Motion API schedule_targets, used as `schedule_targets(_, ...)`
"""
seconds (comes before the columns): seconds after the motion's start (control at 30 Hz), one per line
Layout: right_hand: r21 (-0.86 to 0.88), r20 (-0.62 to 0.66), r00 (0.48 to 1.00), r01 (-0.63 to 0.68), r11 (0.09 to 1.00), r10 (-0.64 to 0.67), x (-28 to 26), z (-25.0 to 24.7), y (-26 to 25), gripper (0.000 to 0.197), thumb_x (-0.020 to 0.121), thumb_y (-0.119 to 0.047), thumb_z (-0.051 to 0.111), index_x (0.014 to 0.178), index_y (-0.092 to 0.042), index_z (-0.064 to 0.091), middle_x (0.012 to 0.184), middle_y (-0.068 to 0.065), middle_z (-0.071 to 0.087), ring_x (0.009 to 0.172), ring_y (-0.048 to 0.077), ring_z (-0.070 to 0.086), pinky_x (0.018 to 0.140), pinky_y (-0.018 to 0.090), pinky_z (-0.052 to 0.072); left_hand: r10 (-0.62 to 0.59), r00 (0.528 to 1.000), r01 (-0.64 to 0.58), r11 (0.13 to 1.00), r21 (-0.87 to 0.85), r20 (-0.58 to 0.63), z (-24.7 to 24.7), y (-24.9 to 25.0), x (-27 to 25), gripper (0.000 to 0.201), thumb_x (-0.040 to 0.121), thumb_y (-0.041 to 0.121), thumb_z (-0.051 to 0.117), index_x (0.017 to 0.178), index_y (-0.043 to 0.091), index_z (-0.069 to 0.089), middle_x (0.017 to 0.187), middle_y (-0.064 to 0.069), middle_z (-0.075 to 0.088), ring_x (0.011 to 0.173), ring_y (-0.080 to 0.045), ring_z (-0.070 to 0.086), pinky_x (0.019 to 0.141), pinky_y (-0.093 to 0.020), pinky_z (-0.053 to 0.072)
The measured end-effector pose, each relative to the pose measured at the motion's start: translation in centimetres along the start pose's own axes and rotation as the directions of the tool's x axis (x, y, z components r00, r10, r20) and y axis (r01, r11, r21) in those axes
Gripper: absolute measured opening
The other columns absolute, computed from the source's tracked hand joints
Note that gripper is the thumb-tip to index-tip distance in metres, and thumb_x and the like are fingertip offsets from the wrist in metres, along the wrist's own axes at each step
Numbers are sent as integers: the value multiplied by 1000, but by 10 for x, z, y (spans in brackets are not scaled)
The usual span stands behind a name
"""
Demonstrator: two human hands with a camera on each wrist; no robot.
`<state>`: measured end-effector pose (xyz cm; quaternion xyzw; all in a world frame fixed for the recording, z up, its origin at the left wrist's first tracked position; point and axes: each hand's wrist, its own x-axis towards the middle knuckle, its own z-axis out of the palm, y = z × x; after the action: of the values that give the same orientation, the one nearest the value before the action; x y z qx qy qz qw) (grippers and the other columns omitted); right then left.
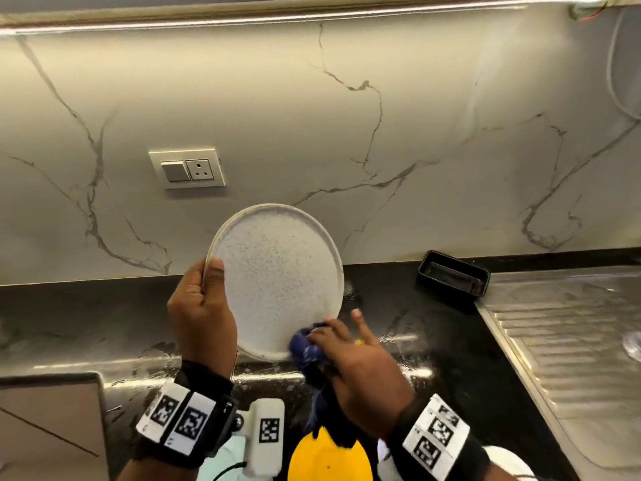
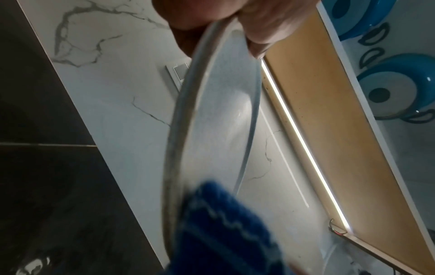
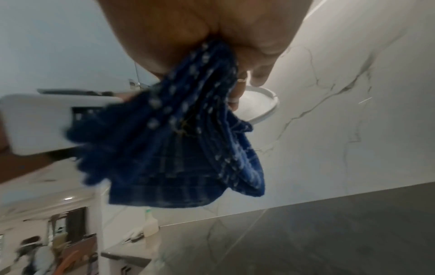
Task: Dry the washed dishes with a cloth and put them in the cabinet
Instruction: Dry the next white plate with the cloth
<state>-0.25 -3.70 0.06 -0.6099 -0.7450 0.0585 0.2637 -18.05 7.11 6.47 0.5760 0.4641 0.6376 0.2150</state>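
**A plate, a blue cloth and two busy hands**

The left hand (image 1: 203, 308) holds a round speckled plate (image 1: 277, 279) up in the air, above the dark worktop (image 1: 433, 328). The plate is tipped up so its face looks at the person. The thumb lies on the face near the left rim, and the other fingers (image 2: 266, 29) curl round behind it, so the rim is pinched tight.

The right hand (image 1: 357, 369) holds a dark blue cloth (image 1: 308, 352) with small white marks. Its fingers are wrapped round the cloth (one finger sticks out straight). The bunched cloth touches the bottom edge of the plate, on the right side. The rest of the cloth (image 3: 179, 139) hangs down loose under the hand.

The worktop looks wet and shiny below the plate. A small black tray (image 1: 452, 281) sits at the back of it, near the wall, well apart from the plate. Just to its right is a metal draining board (image 1: 569, 335) with ridges. On the marble wall (image 1: 347, 133) behind the plate there is a switch and socket (image 1: 187, 168).
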Motion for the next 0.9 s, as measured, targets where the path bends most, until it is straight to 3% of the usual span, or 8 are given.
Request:
schedule_targets(0.13, 73, 14, 946, -324, 943, 324, 28, -22, 31, 49, 100, -19, 49, 147, -29, 42, 161, 4, 30, 150, 34, 20, 123, 38, 9, 4, 994, -2, 1000, -17, 105, -3, -5, -13, 30, 104, 29, 50, 89, 10, 67, 73, 0, 61, 66, -9, 56, 57, -26, 47)
schedule_targets(0.23, 182, -37, 927, -361, 915, 373, 59, -42, 26, 47, 100, -19, 51, 146, -27, 47, 159, 4, 35, 145, 35, 30, 115, 37, 27, -4, 981, 4, 1000, 0, 192, 3, -4, -29, 28, 104, 33, 47, 86, 22, 66, 68, -1, 60, 58, -15, 51, 50, -34, 43)
schedule_targets(0.33, 331, -139, 962, -179, 926, 236, 77, -44, -3, 48, 97, -12, 57, 144, -21, 51, 151, 1, 47, 141, 19, 40, 117, 28, 28, -13, 972, 8, 1000, 23, 236, 11, -1, -40, 24, 106, 35, 49, 89, 39, 65, 72, 4, 64, 59, -12, 54, 52, -37, 46)
schedule_targets(0.47, 214, -43, 981, 194, 957, -189, 65, -20, -30, 61, 92, -10, 43, 151, -20, 38, 159, -2, 33, 150, 12, 20, 123, 29, 5, -64, 984, 65, 998, -2, 168, 11, -10, -30, 26, 105, 33, 50, 93, 23, 70, 80, 8, 69, 73, -5, 62, 70, -36, 54)
schedule_targets(0.6, 39, 35, 931, 363, 931, -364, 21, -1, 5, 67, 88, -22, 44, 153, -32, 33, 158, -10, 33, 149, 14, 25, 122, 42, 15, -78, 995, 79, 997, -7, 67, -2, -13, -17, 23, 107, 23, 50, 97, 15, 69, 81, 11, 67, 71, 5, 59, 66, -18, 48)
schedule_targets(0.7, 114, -46, 982, 189, 975, -185, 14, 6, 42, 76, 87, -11, 52, 152, -43, 28, 158, -15, 29, 150, 12, 24, 121, 50, 21, -63, 993, 62, 998, 11, 96, -5, -12, -22, 25, 106, 25, 48, 101, 15, 70, 82, 9, 68, 75, 0, 63, 64, -13, 50)
schedule_targets(0.83, 341, -219, 947, -151, 928, 234, 57, -9, 40, 56, 95, -8, 60, 146, -24, 46, 150, -5, 46, 141, 20, 41, 119, 43, 30, -64, 974, 59, 998, 28, 216, 3, -11, -38, 26, 104, 36, 46, 97, 26, 68, 75, 11, 66, 66, -11, 58, 55, -23, 48)
schedule_targets(0.9, 362, -237, 952, -99, 927, 194, 74, -18, 22, 53, 95, -9, 61, 145, -19, 49, 149, 0, 50, 141, 19, 43, 117, 39, 32, -59, 967, 57, 998, 19, 246, 7, -8, -42, 24, 106, 37, 46, 97, 33, 68, 78, 9, 67, 66, -14, 59, 58, -33, 51)
